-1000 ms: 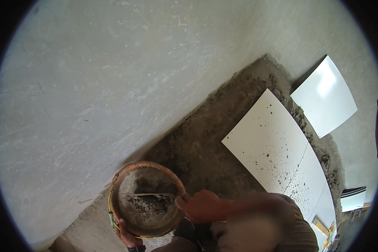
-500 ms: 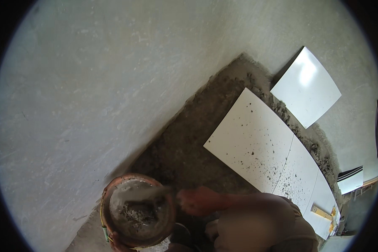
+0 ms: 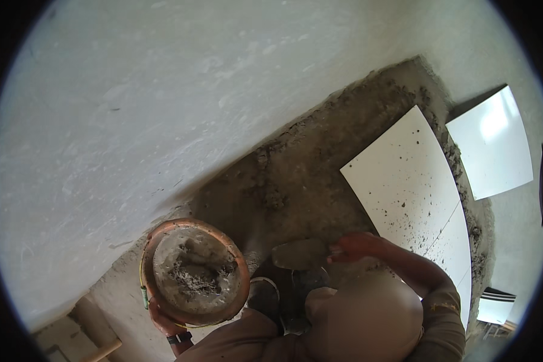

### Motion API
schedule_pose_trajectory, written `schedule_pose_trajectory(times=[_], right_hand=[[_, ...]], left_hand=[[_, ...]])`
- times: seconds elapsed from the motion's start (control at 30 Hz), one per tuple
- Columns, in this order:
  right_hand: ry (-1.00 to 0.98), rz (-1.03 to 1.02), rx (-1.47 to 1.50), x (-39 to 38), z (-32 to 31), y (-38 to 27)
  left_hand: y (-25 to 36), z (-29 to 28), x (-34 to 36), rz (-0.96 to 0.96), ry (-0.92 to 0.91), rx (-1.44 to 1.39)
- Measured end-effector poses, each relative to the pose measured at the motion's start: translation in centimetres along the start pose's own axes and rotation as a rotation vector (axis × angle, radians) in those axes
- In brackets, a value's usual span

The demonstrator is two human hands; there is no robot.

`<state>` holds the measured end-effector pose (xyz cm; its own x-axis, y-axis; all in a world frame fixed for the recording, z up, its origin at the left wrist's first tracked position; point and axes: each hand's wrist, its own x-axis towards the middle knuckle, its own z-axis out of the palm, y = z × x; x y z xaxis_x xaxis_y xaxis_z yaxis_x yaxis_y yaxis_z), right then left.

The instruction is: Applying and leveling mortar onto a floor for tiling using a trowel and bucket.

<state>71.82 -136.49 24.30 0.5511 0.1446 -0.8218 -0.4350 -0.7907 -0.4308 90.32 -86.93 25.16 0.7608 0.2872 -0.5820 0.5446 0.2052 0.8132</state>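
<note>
My left hand [image 3: 165,318] grips the side of a round orange-brown bucket [image 3: 242,274], near a green sleeve on its wire handle. Inside lies grey wet mortar [image 3: 193,265] with a rough hollow in the middle. In my right hand [image 3: 351,247] is a trowel [image 3: 300,254], its flat blade coated in mortar and pointing left, over the ground between the bucket and the white tiles. The trowel's handle is mostly hidden in my closed fingers.
Large white tiles [image 3: 404,175], speckled with mortar crumbs, lie at the right. Another white tile [image 3: 493,145] leans by the far-right wall. Dark rough mortar bed [image 3: 301,157] runs along the pale wall [image 3: 133,108]. My shoe [image 3: 263,295] stands beside the bucket.
My right hand has swung the trowel from over the bucket to the right, above the ground. My left hand stays at the bucket's side. The view has shifted, showing more of my legs.
</note>
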Motion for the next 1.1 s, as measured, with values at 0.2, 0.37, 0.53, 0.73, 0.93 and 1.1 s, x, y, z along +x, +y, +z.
schedule_pose_trajectory(times=[0.2, 0.37, 0.53, 0.73, 0.93, 1.1], right_hand=[[-0.067, -0.135, -0.038, 7.2, -6.0, 0.3], [0.085, -0.104, -0.134, 11.0, -12.1, 0.4], [0.212, -0.083, -0.160, 15.1, -17.3, 1.5], [0.315, -0.045, -0.280, 16.2, -21.6, 1.2], [0.443, -0.040, -0.448, 11.0, -20.9, -1.9], [0.511, -0.039, -0.470, 5.2, -20.1, -4.5]], left_hand=[[-0.8, 0.0, 0.2, 0.063, -0.162, -0.062], [-1.5, -0.8, 0.7, 0.110, -0.023, 0.131], [-1.6, 0.4, 0.1, 0.140, -0.089, 0.100], [-1.5, -0.3, 0.8, 0.142, -0.110, 0.096], [-1.2, 1.2, -0.2, 0.145, -0.111, 0.043], [-1.6, 0.7, 0.2, 0.123, -0.139, 0.016]])
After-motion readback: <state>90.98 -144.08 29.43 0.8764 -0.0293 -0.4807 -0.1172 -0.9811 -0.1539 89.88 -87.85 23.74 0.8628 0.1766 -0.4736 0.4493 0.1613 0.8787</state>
